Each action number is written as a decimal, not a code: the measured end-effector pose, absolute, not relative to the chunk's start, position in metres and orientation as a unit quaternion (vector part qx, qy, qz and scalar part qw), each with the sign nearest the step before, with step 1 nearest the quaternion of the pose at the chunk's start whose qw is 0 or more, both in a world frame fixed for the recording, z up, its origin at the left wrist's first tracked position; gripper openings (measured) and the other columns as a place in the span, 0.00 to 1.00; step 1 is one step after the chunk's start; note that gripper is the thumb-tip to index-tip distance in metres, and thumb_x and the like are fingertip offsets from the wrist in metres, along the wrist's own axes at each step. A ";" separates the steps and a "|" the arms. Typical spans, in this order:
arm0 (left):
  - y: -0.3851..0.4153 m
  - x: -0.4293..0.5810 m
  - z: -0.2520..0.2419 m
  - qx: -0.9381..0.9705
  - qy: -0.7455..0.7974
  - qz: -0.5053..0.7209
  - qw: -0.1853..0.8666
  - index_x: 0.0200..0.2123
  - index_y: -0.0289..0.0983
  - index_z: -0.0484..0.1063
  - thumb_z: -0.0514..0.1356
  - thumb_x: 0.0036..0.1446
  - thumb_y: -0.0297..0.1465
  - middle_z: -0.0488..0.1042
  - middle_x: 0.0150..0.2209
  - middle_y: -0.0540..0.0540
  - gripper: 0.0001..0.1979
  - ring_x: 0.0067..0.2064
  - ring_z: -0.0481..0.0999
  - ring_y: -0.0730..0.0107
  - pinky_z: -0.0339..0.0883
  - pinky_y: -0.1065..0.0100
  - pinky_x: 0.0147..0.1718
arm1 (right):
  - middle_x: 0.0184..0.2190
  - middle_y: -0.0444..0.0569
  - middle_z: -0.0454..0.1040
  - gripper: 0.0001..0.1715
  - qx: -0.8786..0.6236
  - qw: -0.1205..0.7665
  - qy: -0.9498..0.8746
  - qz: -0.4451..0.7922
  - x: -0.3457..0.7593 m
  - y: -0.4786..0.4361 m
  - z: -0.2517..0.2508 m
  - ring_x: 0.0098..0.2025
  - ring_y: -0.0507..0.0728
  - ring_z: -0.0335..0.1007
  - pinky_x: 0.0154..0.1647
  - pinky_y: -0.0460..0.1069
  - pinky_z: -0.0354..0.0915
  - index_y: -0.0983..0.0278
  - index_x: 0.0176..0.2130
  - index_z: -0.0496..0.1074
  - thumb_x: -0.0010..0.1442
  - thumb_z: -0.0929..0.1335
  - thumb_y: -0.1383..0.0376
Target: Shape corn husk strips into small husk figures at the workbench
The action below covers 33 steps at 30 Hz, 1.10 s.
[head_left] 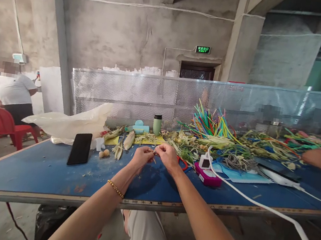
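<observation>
Over the blue table (47,177), my left hand (141,158) and my right hand (168,157) meet, fingertips pinched close together. Between them shows a small, thin, pale piece, too small to name. My left wrist wears a beaded bracelet (115,188). Just behind and left of my hands lie a corn husk bundle (129,140) and a smaller pale husk (118,150). Two or so round tan balls (104,153) rest farther left. A red loop (183,164), perhaps a scissors handle, shows beside my right hand.
Left are a black phone (80,149) and a plastic bag (71,124). Behind stand a green bottle (157,125) and colourful fuzzy stems (211,123). Right are a magenta box (208,176), white cable (246,191), blue mask (241,176) and a co-worker's hand (319,158). A perforated metal screen (128,94) borders the back.
</observation>
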<state>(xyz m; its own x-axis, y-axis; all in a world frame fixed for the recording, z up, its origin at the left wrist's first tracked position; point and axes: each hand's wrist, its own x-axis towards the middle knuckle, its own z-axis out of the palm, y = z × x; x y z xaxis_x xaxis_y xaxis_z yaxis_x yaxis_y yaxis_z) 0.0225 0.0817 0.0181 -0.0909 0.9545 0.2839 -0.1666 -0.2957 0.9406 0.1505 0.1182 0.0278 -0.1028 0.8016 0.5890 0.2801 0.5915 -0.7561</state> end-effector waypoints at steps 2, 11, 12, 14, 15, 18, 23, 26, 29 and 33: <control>0.080 0.020 0.020 0.505 0.367 0.611 0.487 0.20 0.33 0.71 0.65 0.37 0.24 0.70 0.18 0.51 0.05 0.20 0.67 0.78 0.60 0.74 0.23 | 0.21 0.47 0.73 0.10 -0.374 0.553 -0.700 0.254 0.151 0.118 0.029 0.25 0.54 0.67 0.28 0.48 0.62 0.63 0.23 0.69 0.49 0.67 0.60; 0.082 0.012 0.018 0.501 0.314 0.603 0.536 0.26 0.30 0.76 0.69 0.35 0.24 0.76 0.25 0.45 0.10 0.26 0.73 0.73 0.65 0.71 0.29 | 0.23 0.45 0.72 0.13 -0.326 0.555 -0.661 0.386 0.151 0.110 0.034 0.24 0.52 0.65 0.26 0.47 0.60 0.64 0.26 0.70 0.47 0.69 0.56; 0.083 0.011 0.018 0.503 0.316 0.605 0.531 0.26 0.30 0.76 0.69 0.35 0.24 0.76 0.24 0.45 0.09 0.25 0.73 0.73 0.64 0.71 0.29 | 0.22 0.44 0.71 0.13 -0.323 0.550 -0.666 0.388 0.151 0.109 0.034 0.23 0.52 0.64 0.26 0.47 0.60 0.64 0.26 0.70 0.47 0.70 0.56; 0.084 0.011 0.017 0.507 0.322 0.605 0.522 0.26 0.30 0.76 0.69 0.35 0.25 0.75 0.23 0.46 0.10 0.25 0.73 0.73 0.63 0.71 0.28 | 0.20 0.43 0.69 0.13 -0.318 0.543 -0.682 0.372 0.151 0.109 0.033 0.23 0.51 0.63 0.25 0.47 0.59 0.64 0.24 0.69 0.46 0.70 0.56; 0.084 0.011 0.017 0.509 0.324 0.603 0.522 0.26 0.30 0.76 0.69 0.35 0.25 0.75 0.23 0.46 0.10 0.25 0.72 0.74 0.63 0.71 0.28 | 0.19 0.43 0.68 0.13 -0.317 0.543 -0.688 0.363 0.151 0.109 0.033 0.23 0.51 0.62 0.25 0.47 0.59 0.64 0.23 0.68 0.46 0.70 0.57; 0.084 0.011 0.018 0.518 0.314 0.601 0.522 0.25 0.30 0.76 0.71 0.36 0.30 0.74 0.22 0.47 0.12 0.24 0.71 0.74 0.62 0.71 0.27 | 0.19 0.43 0.68 0.13 -0.319 0.542 -0.694 0.350 0.151 0.111 0.032 0.22 0.51 0.61 0.25 0.47 0.58 0.64 0.22 0.68 0.46 0.70 0.57; 0.084 0.011 0.017 0.521 0.327 0.614 0.495 0.21 0.33 0.71 0.73 0.35 0.37 0.70 0.18 0.49 0.17 0.22 0.70 0.73 0.60 0.71 0.24 | 0.18 0.43 0.67 0.14 -0.336 0.534 -0.702 0.330 0.150 0.113 0.030 0.22 0.51 0.60 0.24 0.47 0.56 0.63 0.21 0.67 0.47 0.69 0.56; 0.085 0.012 0.016 0.518 0.336 0.615 0.491 0.21 0.33 0.70 0.73 0.34 0.36 0.71 0.18 0.49 0.17 0.22 0.70 0.73 0.59 0.71 0.23 | 0.18 0.43 0.67 0.15 -0.349 0.532 -0.708 0.307 0.150 0.114 0.028 0.22 0.52 0.60 0.24 0.47 0.56 0.63 0.20 0.66 0.49 0.68 0.56; 0.085 0.014 0.016 0.514 0.344 0.616 0.488 0.20 0.34 0.69 0.73 0.35 0.35 0.70 0.18 0.49 0.16 0.21 0.69 0.74 0.59 0.71 0.23 | 0.18 0.44 0.67 0.14 -0.368 0.534 -0.713 0.266 0.149 0.115 0.027 0.22 0.52 0.60 0.25 0.48 0.56 0.63 0.21 0.66 0.49 0.67 0.56; 0.084 0.015 0.017 0.506 0.349 0.621 0.486 0.19 0.34 0.67 0.72 0.33 0.34 0.70 0.18 0.50 0.17 0.20 0.68 0.74 0.59 0.71 0.22 | 0.19 0.45 0.69 0.12 -0.390 0.534 -0.716 0.222 0.148 0.115 0.027 0.23 0.53 0.62 0.27 0.48 0.56 0.63 0.21 0.67 0.50 0.66 0.58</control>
